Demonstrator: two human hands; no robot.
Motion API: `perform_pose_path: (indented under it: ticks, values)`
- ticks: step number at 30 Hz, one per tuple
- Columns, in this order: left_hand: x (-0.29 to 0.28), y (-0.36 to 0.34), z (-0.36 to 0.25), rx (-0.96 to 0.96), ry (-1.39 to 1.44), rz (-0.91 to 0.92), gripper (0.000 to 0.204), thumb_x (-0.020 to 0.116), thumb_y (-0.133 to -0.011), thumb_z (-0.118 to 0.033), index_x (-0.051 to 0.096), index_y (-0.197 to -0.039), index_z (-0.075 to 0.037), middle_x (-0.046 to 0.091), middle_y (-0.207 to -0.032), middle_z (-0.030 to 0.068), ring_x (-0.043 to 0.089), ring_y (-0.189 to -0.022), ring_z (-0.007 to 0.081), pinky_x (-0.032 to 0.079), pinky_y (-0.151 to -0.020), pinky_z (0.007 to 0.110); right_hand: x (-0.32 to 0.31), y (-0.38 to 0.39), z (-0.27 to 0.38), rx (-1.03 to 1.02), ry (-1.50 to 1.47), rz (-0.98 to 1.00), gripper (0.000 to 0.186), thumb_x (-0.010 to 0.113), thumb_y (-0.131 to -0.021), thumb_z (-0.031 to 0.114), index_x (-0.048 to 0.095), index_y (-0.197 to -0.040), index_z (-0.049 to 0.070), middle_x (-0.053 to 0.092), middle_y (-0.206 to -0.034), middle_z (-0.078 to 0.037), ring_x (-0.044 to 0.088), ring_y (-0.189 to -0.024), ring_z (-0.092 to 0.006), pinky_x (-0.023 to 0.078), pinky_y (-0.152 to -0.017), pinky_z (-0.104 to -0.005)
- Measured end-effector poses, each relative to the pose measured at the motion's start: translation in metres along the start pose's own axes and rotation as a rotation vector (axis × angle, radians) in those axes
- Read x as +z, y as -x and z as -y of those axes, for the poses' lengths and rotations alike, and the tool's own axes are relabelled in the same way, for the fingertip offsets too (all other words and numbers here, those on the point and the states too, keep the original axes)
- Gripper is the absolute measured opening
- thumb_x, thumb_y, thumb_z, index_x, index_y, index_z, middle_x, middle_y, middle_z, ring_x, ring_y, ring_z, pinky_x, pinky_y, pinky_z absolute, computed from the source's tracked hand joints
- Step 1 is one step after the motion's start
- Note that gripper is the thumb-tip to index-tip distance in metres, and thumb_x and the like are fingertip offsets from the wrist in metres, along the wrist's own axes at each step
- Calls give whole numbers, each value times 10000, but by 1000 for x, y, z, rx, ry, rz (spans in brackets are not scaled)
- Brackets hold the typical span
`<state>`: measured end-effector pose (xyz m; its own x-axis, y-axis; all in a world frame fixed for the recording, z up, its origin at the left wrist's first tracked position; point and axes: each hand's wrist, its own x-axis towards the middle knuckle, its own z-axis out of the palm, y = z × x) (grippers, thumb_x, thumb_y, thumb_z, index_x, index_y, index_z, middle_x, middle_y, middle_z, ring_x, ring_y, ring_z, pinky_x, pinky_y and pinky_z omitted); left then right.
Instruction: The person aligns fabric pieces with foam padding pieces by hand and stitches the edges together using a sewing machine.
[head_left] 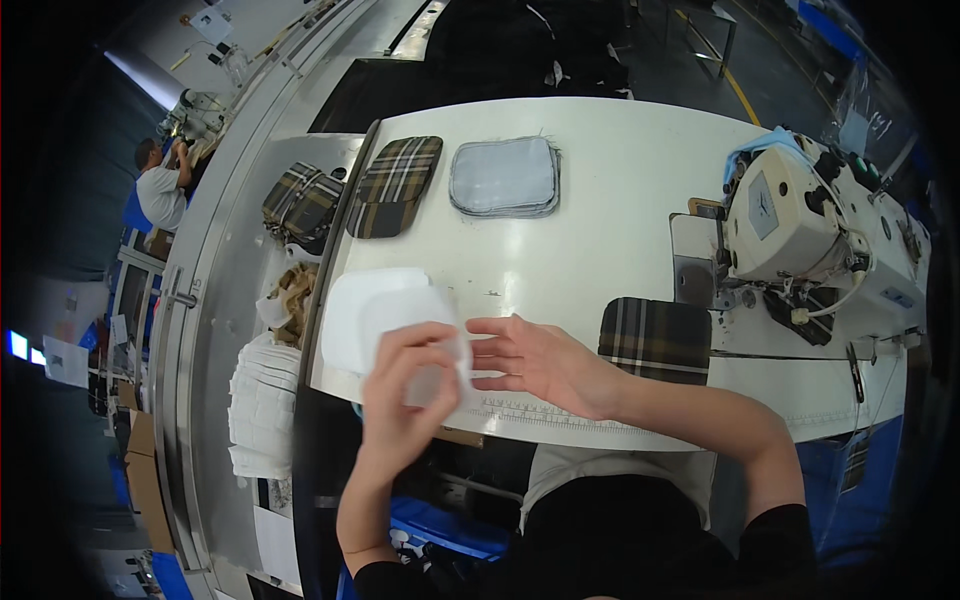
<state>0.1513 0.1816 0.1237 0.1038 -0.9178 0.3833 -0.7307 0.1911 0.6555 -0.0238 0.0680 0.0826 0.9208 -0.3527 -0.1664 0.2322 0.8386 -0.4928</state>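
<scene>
My left hand (402, 388) grips a thin white fabric piece (437, 318) lifted off a stack of white pieces (348, 312) at the table's left front. My right hand (535, 358) is beside it with fingers spread, fingertips touching the white piece's right edge. A plaid fabric piece (655, 338) lies just right of my right wrist, in front of the sewing machine (790, 215).
At the back of the white table (620, 190) lie a stack of grey pieces (503, 176) and a stack of plaid pieces (396, 184). More plaid pieces (300, 203) and white bundles (264, 405) sit on the left conveyor. Another person (160, 185) works far left.
</scene>
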Motion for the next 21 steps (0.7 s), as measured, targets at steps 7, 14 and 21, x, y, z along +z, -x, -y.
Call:
perform_pose_path:
  ticks: [7, 14, 21]
  values:
    - [108, -30, -4, 150, 59, 243, 395, 707, -918, -178, 613, -1278, -47, 578, -1349, 140, 507, -1297, 328, 443, -1015, 415, -69, 90, -15, -48, 306, -385, 284, 549, -1031, 131, 600, -1238, -57, 686, -1116, -87, 657, -992, -120, 561, -826, -299]
    - [148, -64, -21, -325, 541, 585, 128, 713, -927, -92, 701, -1006, 8, 698, -938, 46, 614, -858, 101, 479, -803, 263, -67, 155, -12, -205, 577, -426, 398, 500, -1029, 73, 495, -1419, -5, 666, -1085, -76, 611, -974, -96, 501, -864, -286]
    - [203, -112, -44, -38, 352, 618, 93, 693, -926, -44, 679, -964, 40, 663, -877, 55, 606, -782, 115, 486, -734, 263, -126, 182, 37, -850, 2126, -280, 546, 597, -805, -32, 555, -1349, -18, 613, -1002, -111, 547, -780, -203, 478, -712, -320]
